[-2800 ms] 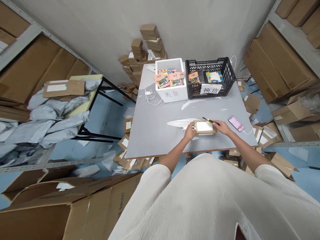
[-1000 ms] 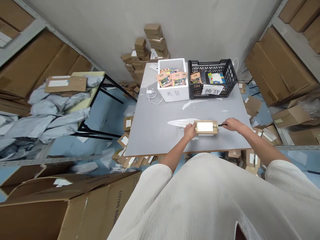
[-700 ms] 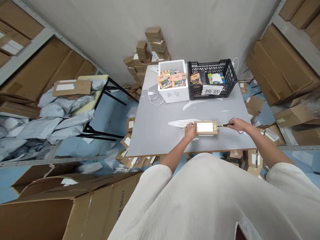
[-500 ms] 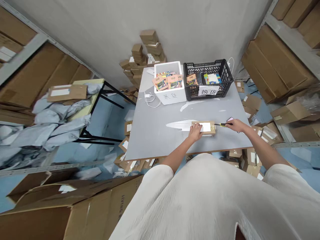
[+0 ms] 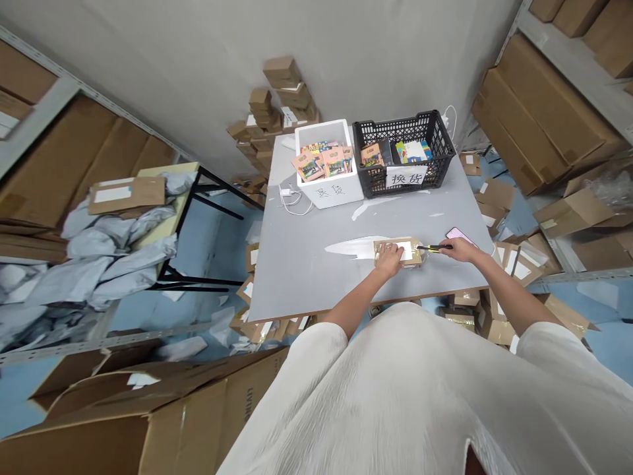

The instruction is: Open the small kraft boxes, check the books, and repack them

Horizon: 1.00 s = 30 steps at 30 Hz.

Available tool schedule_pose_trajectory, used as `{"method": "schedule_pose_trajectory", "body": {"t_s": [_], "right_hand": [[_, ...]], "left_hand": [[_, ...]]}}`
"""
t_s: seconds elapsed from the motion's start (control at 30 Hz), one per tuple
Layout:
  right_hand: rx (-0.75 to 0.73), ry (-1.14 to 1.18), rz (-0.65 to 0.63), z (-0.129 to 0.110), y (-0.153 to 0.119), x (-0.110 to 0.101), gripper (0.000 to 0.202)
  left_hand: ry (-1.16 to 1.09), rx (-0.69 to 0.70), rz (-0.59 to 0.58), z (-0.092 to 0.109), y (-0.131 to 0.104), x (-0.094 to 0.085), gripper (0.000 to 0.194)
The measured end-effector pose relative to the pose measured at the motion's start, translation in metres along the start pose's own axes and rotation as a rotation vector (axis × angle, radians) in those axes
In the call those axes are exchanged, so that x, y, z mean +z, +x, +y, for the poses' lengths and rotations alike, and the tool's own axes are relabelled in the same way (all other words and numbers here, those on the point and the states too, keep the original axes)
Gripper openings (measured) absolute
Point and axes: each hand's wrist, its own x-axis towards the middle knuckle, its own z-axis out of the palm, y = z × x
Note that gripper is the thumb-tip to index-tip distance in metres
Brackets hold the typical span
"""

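White shirt: the wearer's own, filling the bottom middle.
Big carton: at lower left, lying open, print on its side.
Left hand: laid on top of the parcel, fingers unclenched and partly covering its white label.
Right hand: fingers closed around the handle of a black and yellow knife, which points left.
Parcel: 1 small brown box on the grey table, near its front edge; the knife's tip is at its right end, contact too small to tell.
Phone: pink, on the table just beyond the right hand.
Containers: 2, side by side farther back; white box left, black crate right, both holding booklets, both with writing on the front.
Stacked cartons: against the wall, behind the table.
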Motion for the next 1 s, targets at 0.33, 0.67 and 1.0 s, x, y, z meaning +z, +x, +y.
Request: {"method": "schedule_pose_trajectory", "body": {"t_s": [0.33,0.67,1.0], "right_hand": [[-0.1,-0.11,-0.129,-0.016,0.037,0.011,0.037],[0.022,0.352,-0.32,-0.007,0.013,0.029,0.057],[0.094,0.552,-0.126,0.011,-0.02,0.056,0.061]], "left_hand": [[0.019,0.02,-0.041,-0.026,-0.011,-0.007,0.056],[-0.012,0.01,-0.045,-0.028,-0.01,-0.006,0.055],[-0.07,-0.04,-0.046,-0.026,-0.012,-0.011,0.06]]}}
